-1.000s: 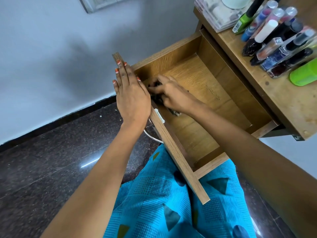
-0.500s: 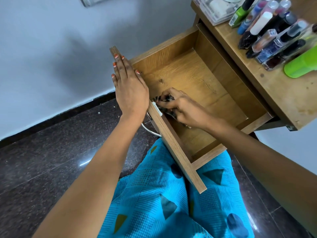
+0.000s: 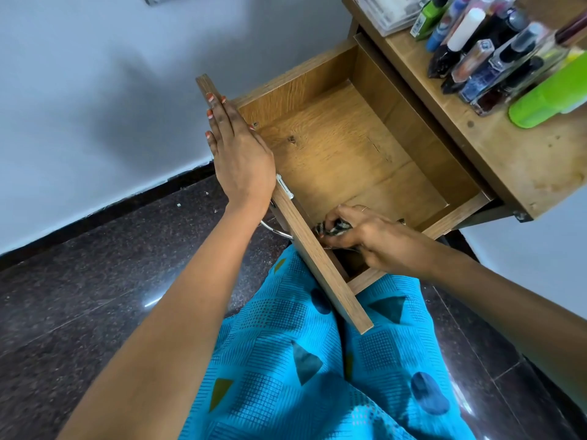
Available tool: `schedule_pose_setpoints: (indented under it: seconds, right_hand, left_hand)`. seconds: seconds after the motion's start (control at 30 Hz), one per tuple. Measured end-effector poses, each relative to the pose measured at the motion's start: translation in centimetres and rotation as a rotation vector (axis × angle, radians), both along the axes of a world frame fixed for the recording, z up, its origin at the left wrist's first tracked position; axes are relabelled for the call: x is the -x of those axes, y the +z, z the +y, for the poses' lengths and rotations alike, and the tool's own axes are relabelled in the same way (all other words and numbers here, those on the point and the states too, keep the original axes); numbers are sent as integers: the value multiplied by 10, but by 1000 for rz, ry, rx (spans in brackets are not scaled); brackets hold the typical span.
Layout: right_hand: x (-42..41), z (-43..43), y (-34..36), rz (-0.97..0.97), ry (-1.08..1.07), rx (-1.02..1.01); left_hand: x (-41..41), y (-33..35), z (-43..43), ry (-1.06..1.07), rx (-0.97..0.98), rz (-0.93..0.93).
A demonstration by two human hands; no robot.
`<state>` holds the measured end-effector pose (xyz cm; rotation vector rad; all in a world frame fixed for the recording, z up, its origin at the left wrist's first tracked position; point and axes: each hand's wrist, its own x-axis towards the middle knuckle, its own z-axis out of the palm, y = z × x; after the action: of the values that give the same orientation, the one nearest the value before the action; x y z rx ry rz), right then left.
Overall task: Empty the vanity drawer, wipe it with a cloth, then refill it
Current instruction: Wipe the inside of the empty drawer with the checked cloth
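Observation:
The wooden vanity drawer (image 3: 346, 147) is pulled out over my lap, and its floor is bare. My left hand (image 3: 238, 154) lies flat with straight fingers on the top edge of the drawer front (image 3: 317, 258). Inside the drawer's near corner, my right hand (image 3: 362, 233) grips a bunched dark patterned cloth (image 3: 330, 229) against the inside of the drawer front. Most of the cloth is hidden under the fingers.
On the vanity top (image 3: 508, 160) at the upper right stand several bottles (image 3: 476, 55), a green container (image 3: 549, 96) and a clear box (image 3: 387, 11). A metal handle (image 3: 274, 230) sticks out below the drawer front. Dark polished floor and a white wall lie to the left.
My right hand has dragged the cloth along the inside of the drawer front, from its far end to the near corner. My left hand stays on the drawer front.

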<state>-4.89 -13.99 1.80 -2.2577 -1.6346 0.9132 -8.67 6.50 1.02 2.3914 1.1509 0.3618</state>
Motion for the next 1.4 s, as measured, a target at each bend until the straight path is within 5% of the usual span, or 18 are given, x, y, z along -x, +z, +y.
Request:
schedule_pose_setpoints:
  seconds: [0.4,0.73,0.93,1.1,1.4]
  right_hand:
    - [-14,38,-2,-5,-40,-186]
    - [-3,-5,23,-6,260,149]
    - [-3,-4,14,-74,282,-127]
    - [-3,13,9,-80,66,-190]
    - [-3,-6,17,89,166,50]
  left_hand:
    - [1,-1,-1,8,0,-8]
    - [3,1,-3,10,21,-32]
    - [2,1,-2,10,24,-40]
    - [1,-1,-1,12,28,-44]
    - [3,-1,-2,10,42,-81]
